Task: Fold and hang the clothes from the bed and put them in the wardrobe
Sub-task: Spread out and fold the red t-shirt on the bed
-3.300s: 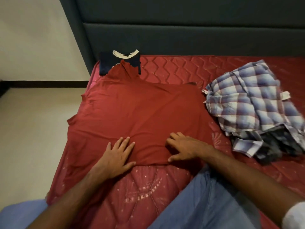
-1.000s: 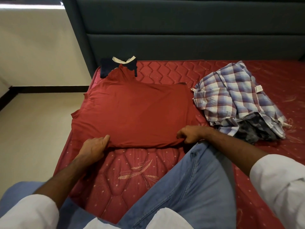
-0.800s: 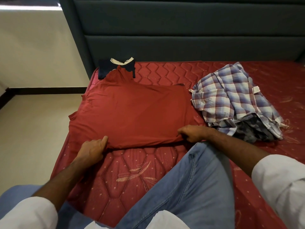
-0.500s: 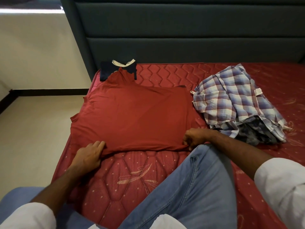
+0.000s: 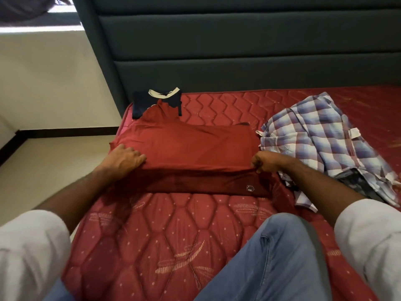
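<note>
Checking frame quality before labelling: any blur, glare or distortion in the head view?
Head view: checked shirt smeared by motion blur at its right edge; red t-shirt sharp; bright window strip blown out top left; headboard lines bow from wide-angle distortion.

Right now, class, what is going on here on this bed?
A person is folding a red T-shirt on the mattress. The left hand and the right hand each grip the near fold and lift it toward the collar end. A crumpled plaid shirt lies to the right, not yet folded.
</note>
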`<state>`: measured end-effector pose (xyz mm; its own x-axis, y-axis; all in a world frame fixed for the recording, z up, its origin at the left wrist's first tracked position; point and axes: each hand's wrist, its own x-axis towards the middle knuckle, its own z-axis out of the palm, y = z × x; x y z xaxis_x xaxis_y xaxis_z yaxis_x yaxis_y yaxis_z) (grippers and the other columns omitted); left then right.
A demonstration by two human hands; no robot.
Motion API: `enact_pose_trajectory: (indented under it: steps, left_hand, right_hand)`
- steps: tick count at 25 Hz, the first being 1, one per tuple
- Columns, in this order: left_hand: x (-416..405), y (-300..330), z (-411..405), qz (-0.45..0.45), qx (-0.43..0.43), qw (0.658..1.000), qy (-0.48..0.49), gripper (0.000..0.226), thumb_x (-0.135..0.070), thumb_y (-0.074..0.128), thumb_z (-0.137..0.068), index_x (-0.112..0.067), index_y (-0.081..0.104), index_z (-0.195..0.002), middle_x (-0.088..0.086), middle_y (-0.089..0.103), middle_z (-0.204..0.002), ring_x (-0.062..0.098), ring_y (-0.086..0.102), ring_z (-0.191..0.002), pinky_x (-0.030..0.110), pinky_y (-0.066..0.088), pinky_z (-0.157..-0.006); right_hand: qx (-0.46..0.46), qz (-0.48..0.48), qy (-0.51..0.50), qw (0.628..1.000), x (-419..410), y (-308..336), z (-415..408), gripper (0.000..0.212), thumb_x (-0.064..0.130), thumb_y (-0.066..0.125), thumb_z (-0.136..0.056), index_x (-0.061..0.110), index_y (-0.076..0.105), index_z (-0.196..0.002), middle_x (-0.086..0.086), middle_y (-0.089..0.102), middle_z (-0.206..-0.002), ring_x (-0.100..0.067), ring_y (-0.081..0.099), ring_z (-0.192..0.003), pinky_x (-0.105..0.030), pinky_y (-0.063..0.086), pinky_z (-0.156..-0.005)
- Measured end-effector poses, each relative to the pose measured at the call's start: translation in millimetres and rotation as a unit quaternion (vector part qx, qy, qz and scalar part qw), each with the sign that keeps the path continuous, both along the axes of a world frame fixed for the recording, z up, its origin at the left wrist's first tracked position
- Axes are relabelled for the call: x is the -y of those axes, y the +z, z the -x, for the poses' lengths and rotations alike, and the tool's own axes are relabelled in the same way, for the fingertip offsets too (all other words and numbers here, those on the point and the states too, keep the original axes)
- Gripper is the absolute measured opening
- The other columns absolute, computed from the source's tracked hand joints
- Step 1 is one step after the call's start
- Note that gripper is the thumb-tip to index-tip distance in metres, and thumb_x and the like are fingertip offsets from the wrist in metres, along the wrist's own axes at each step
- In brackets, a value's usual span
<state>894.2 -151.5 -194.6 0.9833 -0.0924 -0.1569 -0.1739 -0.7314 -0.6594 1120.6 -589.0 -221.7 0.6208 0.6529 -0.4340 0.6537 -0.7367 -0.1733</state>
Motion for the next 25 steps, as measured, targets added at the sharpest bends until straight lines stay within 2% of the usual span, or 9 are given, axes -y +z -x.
enact_pose_trajectory:
  steps: [2,5,9,11,15,17,19,22,25]
  left_hand:
    - [-12,1,-32,-0.042,-0.002,0.999,0.02,0.027,-0.029,0.038,-0.106,-0.03,0.047,-0.131,-0.006,0.061,-0.125,0.017,0.059,-0.112,0.036,0.041,-0.094]
    - [-28,-14,-78,-0.071,-0.011,0.997,0.023,0.028,-0.029,0.039,-0.106,-0.032,0.05,-0.132,-0.007,0.062,-0.125,0.016,0.06,-0.111,0.037,0.042,-0.094]
    - [-42,-44,-122,-0.082,-0.037,0.996,0.002,0.029,-0.029,0.04,-0.105,-0.031,0.051,-0.132,-0.006,0.061,-0.128,0.015,0.059,-0.114,0.035,0.04,-0.092]
    - [-47,-57,-133,-0.066,-0.051,0.996,0.026,0.03,-0.04,0.042,-0.104,-0.031,0.051,-0.131,-0.007,0.06,-0.128,0.014,0.059,-0.115,0.034,0.039,-0.092]
    - [-59,-85,-130,0.057,0.048,0.995,0.068,0.054,-0.047,0.066,-0.088,-0.024,0.048,-0.133,0.0,0.056,-0.124,0.025,0.056,-0.109,0.047,0.039,-0.092]
    - [-59,-90,-124,0.152,0.11,0.979,0.081,0.069,-0.037,0.08,-0.072,-0.015,0.053,-0.131,0.01,0.055,-0.124,0.034,0.053,-0.109,0.059,0.037,-0.093]
    - [-52,-88,-108,0.223,0.154,0.959,0.089,0.066,-0.037,0.075,-0.075,-0.011,0.054,-0.132,0.013,0.053,-0.132,0.037,0.051,-0.118,0.066,0.035,-0.095]
    - [-50,-85,-61,0.265,0.192,0.938,0.117,0.063,-0.05,0.053,-0.08,-0.012,0.054,-0.13,0.012,0.053,-0.134,0.035,0.051,-0.119,0.06,0.04,-0.09]
    - [-66,-95,-4,0.325,0.237,0.883,0.24,0.06,-0.051,0.066,-0.082,-0.013,0.055,-0.128,0.013,0.055,-0.126,0.037,0.056,-0.111,0.058,0.046,-0.083]
  right_hand:
    - [0.017,-0.007,-0.019,1.0,-10,-2,-20,0.024,0.003,0.073,-0.087,0.009,0.072,-0.111,-0.007,0.073,-0.108,-0.019,0.064,-0.092,-0.023,0.046,-0.074]
    - [0.023,-0.021,-0.041,0.999,-23,-13,-52,0.027,0.003,0.071,-0.088,0.006,0.071,-0.115,-0.007,0.07,-0.112,-0.024,0.064,-0.101,-0.022,0.042,-0.08]
    - [-0.008,-0.076,-0.104,0.992,-26,-35,-85,0.013,0.013,0.074,-0.09,0.01,0.071,-0.102,-0.004,0.071,-0.099,-0.025,0.067,-0.096,-0.03,0.049,-0.082]
    - [-0.033,-0.131,-0.144,0.98,-24,-46,-94,0.01,0.014,0.077,-0.089,0.013,0.071,-0.098,-0.001,0.072,-0.093,-0.019,0.067,-0.089,-0.028,0.049,-0.08]
    - [-0.04,-0.169,-0.188,0.967,-21,-66,-97,0.015,0.014,0.078,-0.087,0.016,0.065,-0.096,0.002,0.067,-0.091,-0.023,0.068,-0.093,-0.03,0.05,-0.081]
    - [0.079,-0.12,-0.158,0.977,-27,-71,-88,0.021,0.019,0.071,-0.088,0.018,0.061,-0.106,-0.003,0.059,-0.107,-0.027,0.058,-0.106,-0.037,0.047,-0.09]
    - [0.176,-0.071,-0.097,0.977,-43,-72,-67,0.03,0.019,0.063,-0.085,0.022,0.057,-0.114,-0.005,0.05,-0.116,-0.03,0.048,-0.113,-0.045,0.039,-0.095]
    - [0.167,-0.097,-0.011,0.981,-93,-74,-28,0.037,0.018,0.06,-0.085,0.02,0.054,-0.121,-0.007,0.049,-0.124,-0.033,0.047,-0.116,-0.044,0.039,-0.09]
    - [0.092,-0.147,0.02,0.985,-168,-78,6,0.035,0.021,0.059,-0.089,0.021,0.054,-0.124,-0.005,0.049,-0.127,-0.032,0.047,-0.118,-0.044,0.042,-0.094]
